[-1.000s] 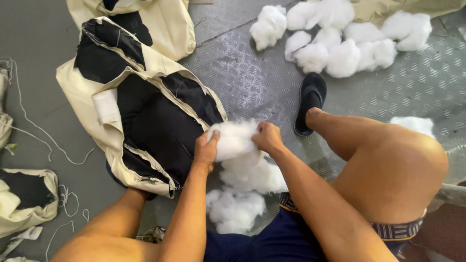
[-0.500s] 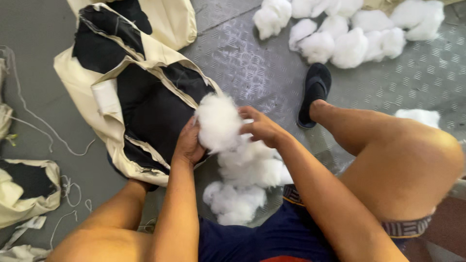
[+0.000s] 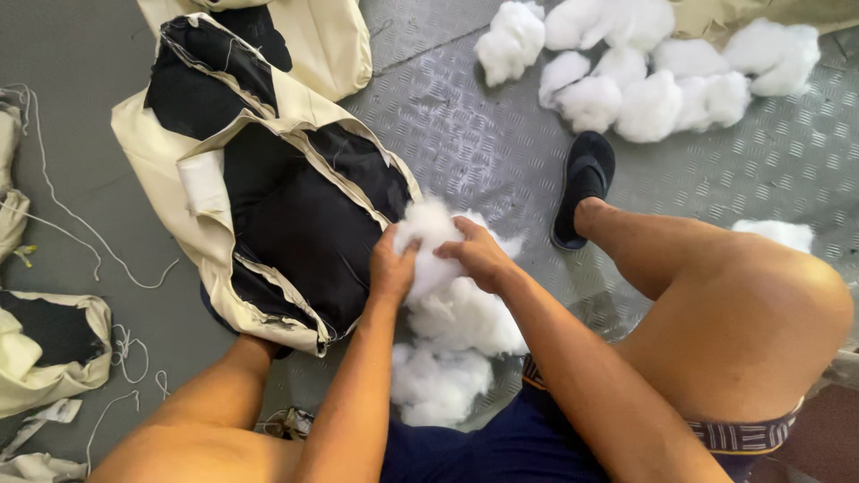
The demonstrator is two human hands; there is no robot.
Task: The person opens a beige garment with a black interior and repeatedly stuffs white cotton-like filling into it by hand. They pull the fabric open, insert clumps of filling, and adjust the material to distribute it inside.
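Both my hands grip one clump of white stuffing (image 3: 431,234) at the middle of the view. My left hand (image 3: 391,266) pinches its left side and my right hand (image 3: 478,254) holds its right side. The clump sits right at the open edge of a cream and black fabric cover (image 3: 295,215) lying on the floor to the left. More white stuffing (image 3: 452,344) is piled below my hands, between my legs.
A heap of white stuffing balls (image 3: 644,72) lies at the top right on the metal tread-plate floor (image 3: 465,134). My right foot wears a black slipper (image 3: 583,183). Other cream and black covers (image 3: 45,349) and loose white cords (image 3: 72,233) lie at the left.
My hands lifted the clump of stuffing up off the pile, then brought it back down toward the cover's opening, squeezing it between them.
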